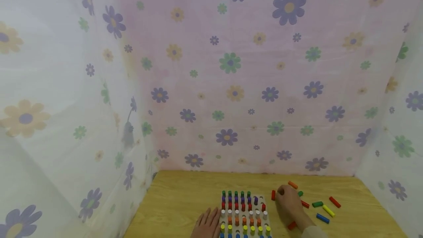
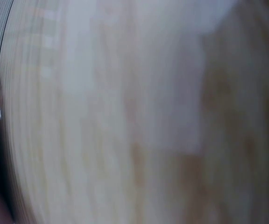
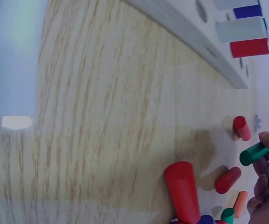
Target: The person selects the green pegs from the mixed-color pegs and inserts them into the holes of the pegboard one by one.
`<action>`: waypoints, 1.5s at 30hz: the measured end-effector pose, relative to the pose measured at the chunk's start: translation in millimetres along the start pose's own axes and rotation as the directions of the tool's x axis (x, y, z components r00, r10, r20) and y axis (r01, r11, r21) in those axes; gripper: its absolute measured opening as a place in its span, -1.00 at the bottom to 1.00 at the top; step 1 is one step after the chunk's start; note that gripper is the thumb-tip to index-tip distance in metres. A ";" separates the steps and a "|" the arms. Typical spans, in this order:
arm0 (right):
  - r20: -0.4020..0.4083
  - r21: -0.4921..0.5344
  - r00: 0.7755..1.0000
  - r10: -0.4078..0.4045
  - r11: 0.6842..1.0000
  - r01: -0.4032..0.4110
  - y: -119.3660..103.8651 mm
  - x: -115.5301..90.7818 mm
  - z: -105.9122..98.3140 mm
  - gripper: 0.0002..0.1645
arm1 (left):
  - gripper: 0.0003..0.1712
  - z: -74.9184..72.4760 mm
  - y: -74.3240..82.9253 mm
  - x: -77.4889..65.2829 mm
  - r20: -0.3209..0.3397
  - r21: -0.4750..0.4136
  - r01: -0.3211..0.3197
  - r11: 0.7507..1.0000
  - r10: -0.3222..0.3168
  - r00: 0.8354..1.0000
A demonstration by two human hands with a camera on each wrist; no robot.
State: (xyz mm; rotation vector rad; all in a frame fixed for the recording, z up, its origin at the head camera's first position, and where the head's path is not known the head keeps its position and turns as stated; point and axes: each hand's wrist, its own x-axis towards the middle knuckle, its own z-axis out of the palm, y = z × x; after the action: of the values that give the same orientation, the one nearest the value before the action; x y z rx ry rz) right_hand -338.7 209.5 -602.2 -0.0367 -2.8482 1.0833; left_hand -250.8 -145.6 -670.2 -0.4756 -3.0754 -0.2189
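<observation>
While held, the peg (image 3: pixel 253 154) looks green; cylindrical.

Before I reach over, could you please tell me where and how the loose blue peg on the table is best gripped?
The blue peg is probably best pinched across its middle, thumb and finger on its long sides, coming from above: it lies lengthwise on the table, its upper side uncovered. The yellow peg lies close on its far side, so go in narrowly there.

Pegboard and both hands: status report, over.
Right hand pinches a green peg. Left hand rests at the left edge of the pegboard. Pegboard part-filled, vacant holes showing. Loose red peg between right hand and pegboard.
</observation>
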 end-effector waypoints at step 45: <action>-0.034 0.430 0.998 0.051 0.902 -0.031 -35.7 -28.4 1.8 -0.76 | -0.27 1.3 -1.0 -3.4 -0.047 -0.034 -0.020 0.999 0.018 0.999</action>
State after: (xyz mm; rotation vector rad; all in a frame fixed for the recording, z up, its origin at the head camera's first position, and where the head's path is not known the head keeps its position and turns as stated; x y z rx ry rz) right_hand -310.1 180.0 -582.1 -0.0875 -2.5120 1.6698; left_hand -247.9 -147.4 -671.8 -0.4937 -3.0244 -0.2789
